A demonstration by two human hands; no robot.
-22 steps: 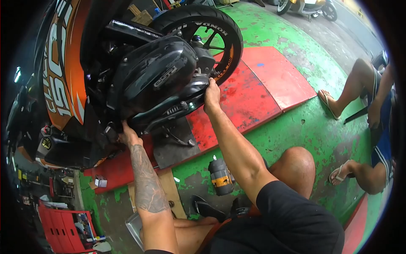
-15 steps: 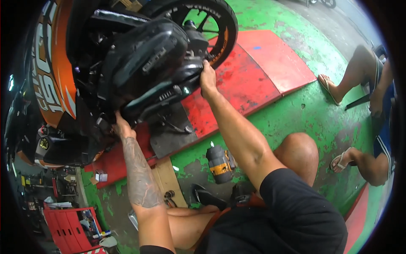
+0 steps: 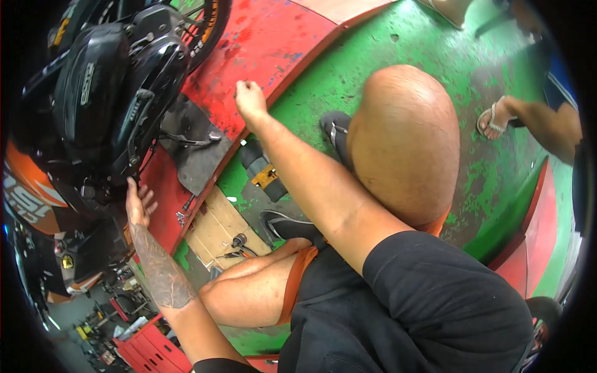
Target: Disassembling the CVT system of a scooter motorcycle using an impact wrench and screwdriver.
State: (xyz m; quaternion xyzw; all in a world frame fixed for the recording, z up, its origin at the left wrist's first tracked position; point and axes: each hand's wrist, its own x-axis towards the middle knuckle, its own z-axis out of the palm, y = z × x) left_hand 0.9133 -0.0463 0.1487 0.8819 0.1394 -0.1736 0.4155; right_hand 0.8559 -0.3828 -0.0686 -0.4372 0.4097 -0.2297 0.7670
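Observation:
A black-and-orange scooter (image 3: 93, 87) stands at the left on a red platform (image 3: 280, 37). My left hand (image 3: 140, 202) is open beside the underside of the scooter's black engine cover (image 3: 140, 118), its fingers spread and nothing in them. Over the platform's near side my right hand (image 3: 250, 101) hovers apart from the scooter, fingers curled in, with nothing visible in them. Below my right forearm, a black-and-yellow cordless power tool (image 3: 264, 174) rests on the green floor. Several small bolts (image 3: 181, 217) lie at the platform's edge near my left hand.
Cardboard (image 3: 214, 217) on the floor bears a dark round socket-like part (image 3: 239, 240). A dark mat (image 3: 196, 152) lies under the scooter's stand (image 3: 193, 140). At lower left is a red cabinet (image 3: 152, 348). Another person's sandalled foot (image 3: 495, 118) is at right.
Both hands have come off the scooter; the left has opened and the right has drawn back toward me. The view has shifted, so the scooter now appears farther left.

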